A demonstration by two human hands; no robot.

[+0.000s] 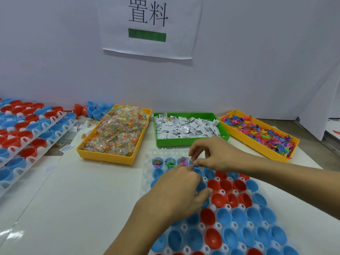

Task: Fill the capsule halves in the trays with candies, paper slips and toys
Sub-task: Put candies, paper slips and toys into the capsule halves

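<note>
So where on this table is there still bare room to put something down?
The widest bare patch lies between the stacked trays on the left, the candy bin behind it, and the working tray. It is crowded along the back, where the three bins sit nearly side by side, and around both hands.

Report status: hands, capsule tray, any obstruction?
Both hands pinching items over far-row capsule halves. Three filled, remaining halves empty. Nothing blocking.

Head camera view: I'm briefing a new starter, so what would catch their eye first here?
Probably the white tray of red and blue capsule halves in front, where both hands meet at its far row. Behind stand three bins: candies, paper slips, colourful toys.
</note>
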